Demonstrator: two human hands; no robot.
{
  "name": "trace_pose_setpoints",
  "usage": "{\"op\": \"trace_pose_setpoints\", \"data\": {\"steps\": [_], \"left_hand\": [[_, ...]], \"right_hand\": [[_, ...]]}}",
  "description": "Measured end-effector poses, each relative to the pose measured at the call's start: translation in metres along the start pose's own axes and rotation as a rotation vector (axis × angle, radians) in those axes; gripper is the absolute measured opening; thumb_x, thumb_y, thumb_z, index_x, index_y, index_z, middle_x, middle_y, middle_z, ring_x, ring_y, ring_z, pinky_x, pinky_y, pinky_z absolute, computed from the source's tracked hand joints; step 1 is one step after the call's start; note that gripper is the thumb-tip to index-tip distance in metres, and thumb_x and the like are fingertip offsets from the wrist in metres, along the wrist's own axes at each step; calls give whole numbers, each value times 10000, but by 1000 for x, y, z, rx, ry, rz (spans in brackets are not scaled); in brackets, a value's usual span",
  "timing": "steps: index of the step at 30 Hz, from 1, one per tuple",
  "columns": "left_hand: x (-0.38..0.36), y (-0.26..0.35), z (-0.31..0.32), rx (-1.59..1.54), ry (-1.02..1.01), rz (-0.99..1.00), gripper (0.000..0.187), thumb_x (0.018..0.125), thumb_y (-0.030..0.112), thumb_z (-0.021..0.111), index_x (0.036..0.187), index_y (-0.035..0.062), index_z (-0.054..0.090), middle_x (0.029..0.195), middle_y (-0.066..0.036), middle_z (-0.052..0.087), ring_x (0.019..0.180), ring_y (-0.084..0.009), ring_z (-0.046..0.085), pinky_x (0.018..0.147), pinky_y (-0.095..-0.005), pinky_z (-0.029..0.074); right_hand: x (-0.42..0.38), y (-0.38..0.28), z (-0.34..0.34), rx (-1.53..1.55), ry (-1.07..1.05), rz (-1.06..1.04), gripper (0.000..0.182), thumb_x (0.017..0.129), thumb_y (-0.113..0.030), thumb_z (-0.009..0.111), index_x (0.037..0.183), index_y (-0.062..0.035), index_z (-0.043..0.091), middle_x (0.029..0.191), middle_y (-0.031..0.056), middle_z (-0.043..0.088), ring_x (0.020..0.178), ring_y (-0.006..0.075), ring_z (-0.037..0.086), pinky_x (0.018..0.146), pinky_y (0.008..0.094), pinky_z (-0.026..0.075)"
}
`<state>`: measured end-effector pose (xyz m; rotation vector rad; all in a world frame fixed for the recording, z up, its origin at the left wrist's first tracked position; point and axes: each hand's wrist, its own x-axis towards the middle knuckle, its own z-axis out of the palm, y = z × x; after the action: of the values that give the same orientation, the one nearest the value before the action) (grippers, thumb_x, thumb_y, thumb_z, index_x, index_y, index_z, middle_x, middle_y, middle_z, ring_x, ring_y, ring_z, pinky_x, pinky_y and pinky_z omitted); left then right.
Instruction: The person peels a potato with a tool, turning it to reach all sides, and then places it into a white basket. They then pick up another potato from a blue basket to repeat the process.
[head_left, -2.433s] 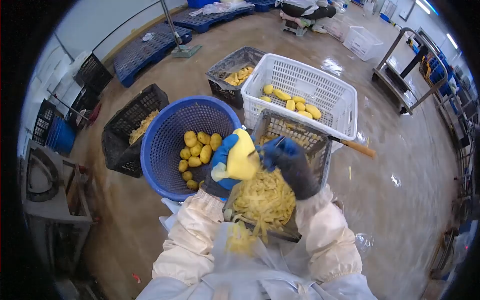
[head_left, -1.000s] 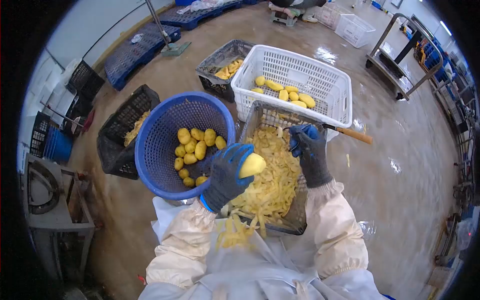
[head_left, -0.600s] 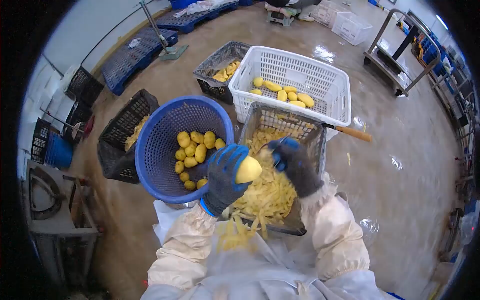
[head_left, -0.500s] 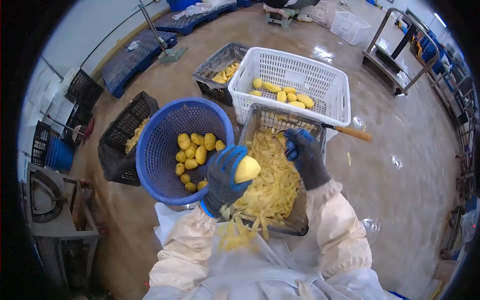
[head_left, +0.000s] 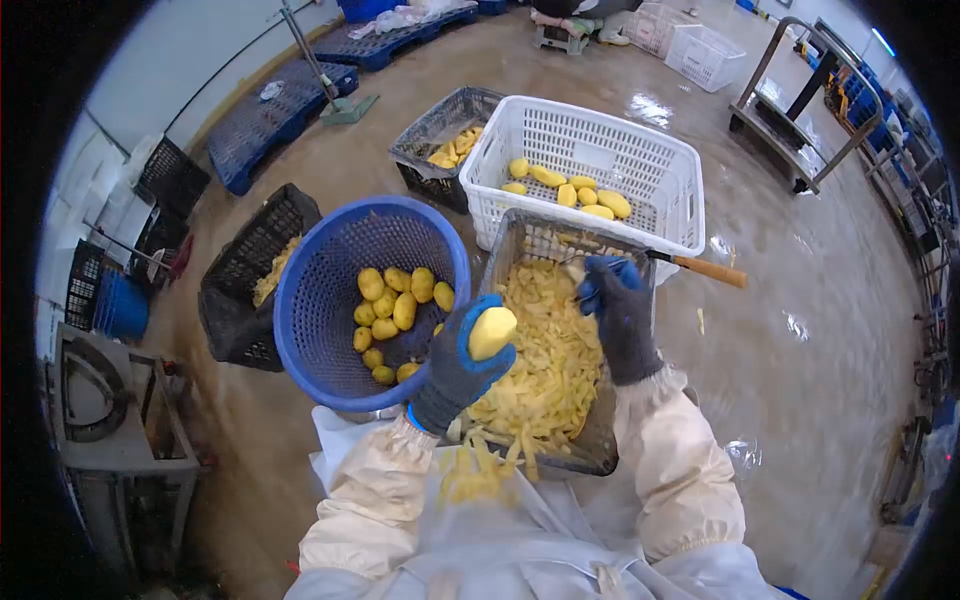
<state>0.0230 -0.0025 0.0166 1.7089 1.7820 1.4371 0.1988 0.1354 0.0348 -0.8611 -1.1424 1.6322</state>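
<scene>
My left hand (head_left: 455, 365), in a dark glove with blue on it, is wrapped round a pale peeled potato (head_left: 492, 333). It is above the near left side of a dark crate (head_left: 590, 455) heaped with potato peelings (head_left: 540, 370). My right hand (head_left: 615, 300), gloved alike, is closed over the crate's far right part. A thin metal end shows beside its fingers, apparently a peeler (head_left: 574, 263); most of it is hidden. A wooden-handled tool (head_left: 708, 270) rests across the crate's right rim. Left of my left hand, a blue basket (head_left: 300, 330) holds several unpeeled potatoes (head_left: 403, 310).
Behind the peelings crate stands a white crate (head_left: 640, 150) with several peeled potatoes (head_left: 612, 203). Dark crates (head_left: 235, 290) flank the blue basket. A trolley (head_left: 790, 140) stands at the far right, blue pallets (head_left: 270, 120) at the back left. Another person (head_left: 580, 8) sits at the far end.
My left hand has turned the potato more upright. My right hand has shifted slightly right, with the metal end moving along. The crates and basket stay in place.
</scene>
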Motion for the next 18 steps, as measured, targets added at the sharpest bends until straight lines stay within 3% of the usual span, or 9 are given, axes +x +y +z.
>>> {"op": "trace_pose_setpoints", "data": {"steps": [3, 6, 10, 11, 13, 14, 16, 17, 18], "left_hand": [[-2, -6, 2, -230, -121, -192, 561, 693, 136, 757, 1193, 37, 525, 1065, -133, 598, 933, -239, 593, 790, -350, 491], [-3, 11, 5, -507, -204, -361, 561, 691, 132, 761, 1192, 34, 527, 1062, -123, 597, 948, -227, 582, 806, -344, 488], [4, 6, 15, -152, -243, -144, 546, 697, 118, 755, 1188, 34, 531, 1029, -100, 611, 910, -197, 597, 790, -339, 495], [3, 5, 19, -151, -264, -143, 546, 697, 118, 755, 1188, 34, 531, 1029, -100, 611, 910, -197, 597, 790, -339, 495], [2, 6, 26, -160, -212, -124, 471, 734, 116, 720, 1165, 44, 543, 1034, -97, 612, 915, -209, 602, 813, -367, 494], [1, 1, 31, -162, -215, -114, 471, 734, 116, 720, 1165, 44, 543, 1034, -97, 612, 915, -209, 602, 813, -367, 494], [-1, -23, 45, -775, -140, -650, 369, 797, 178, 668, 1129, 66, 552, 1048, -107, 609, 955, -254, 600, 850, -409, 488], [2, -36, 51, -774, -141, -640, 369, 797, 178, 668, 1129, 66, 552, 1048, -107, 609, 955, -254, 600, 850, -409, 488], [7, -50, 59, -1115, -86, -867, 390, 821, 210, 634, 1164, 62, 522, 1026, -103, 609, 955, -254, 603, 853, -413, 495]], "right_hand": [[-34, -11, 34, 94, -332, 251, 164, 894, -180, 582, 853, -23, 600, 684, 30, 591, 553, 105, 541, 515, 231, 438], [-1, 10, -4, 123, -59, 171, 158, 881, -170, 600, 926, -20, 592, 719, 46, 600, 557, 111, 554, 497, 234, 449], [-26, -16, 16, 40, -354, 344, 133, 873, -177, 608, 868, -46, 582, 680, 30, 582, 498, 95, 506, 452, 208, 407], [-18, -8, 3, 52, -336, 344, 133, 873, -177, 608, 868, -46, 582, 680, 30, 582, 498, 95, 506, 452, 208, 407], [7, 2, -29, -42, 47, 262, 158, 866, -196, 624, 848, -45, 580, 675, 42, 590, 518, 97, 524, 457, 210, 415], [10, -3, -41, 164, 30, 216, 168, 862, -203, 624, 821, -47, 575, 673, 51, 590, 535, 98, 537, 461, 213, 418], [-3, -26, -27, 174, -20, 215, 160, 872, -193, 607, 869, -33, 592, 674, 47, 583, 539, 103, 538, 476, 210, 422], [-12, -31, -19, 186, -66, 225, 169, 881, -183, 589, 918, -19, 608, 676, 42, 576, 543, 107, 538, 490, 206, 426], [-20, -32, -17, 154, -122, 231, 183, 891, -183, 569, 944, -13, 612, 703, 46, 581, 580, 108, 549, 507, 204, 434]]}}
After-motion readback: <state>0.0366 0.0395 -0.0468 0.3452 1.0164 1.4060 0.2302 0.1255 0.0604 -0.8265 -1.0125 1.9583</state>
